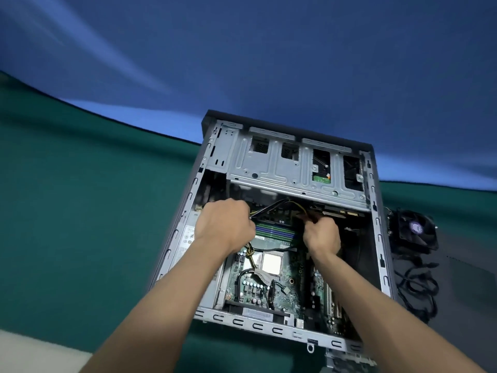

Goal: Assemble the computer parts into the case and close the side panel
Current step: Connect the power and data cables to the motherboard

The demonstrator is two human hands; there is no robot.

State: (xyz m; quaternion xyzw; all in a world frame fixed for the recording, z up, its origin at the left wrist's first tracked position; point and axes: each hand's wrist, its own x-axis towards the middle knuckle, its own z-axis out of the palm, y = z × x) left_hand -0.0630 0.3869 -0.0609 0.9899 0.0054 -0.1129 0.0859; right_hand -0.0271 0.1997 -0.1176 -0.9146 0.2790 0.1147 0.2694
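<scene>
An open grey computer case (376, 219) lies on its side on a green cloth, its side panel off. Inside it are a green motherboard (290, 289) with a bare silver CPU (272, 263) and RAM sticks (274, 230). Both my hands are inside the case below the metal drive cage (269, 168). My left hand (224, 224) is curled round a bundle of black and yellow power cables (279, 204). My right hand (321, 234) pinches the cables' connector end near the board's far edge; the connector itself is hidden by the fingers.
A black CPU cooler fan (414, 230) rests on a dark mat (462, 286) to the right of the case, beside a loose tangle of black cable (419, 286). The power supply (189, 235) sits along the case's left wall. A blue backdrop rises behind the table.
</scene>
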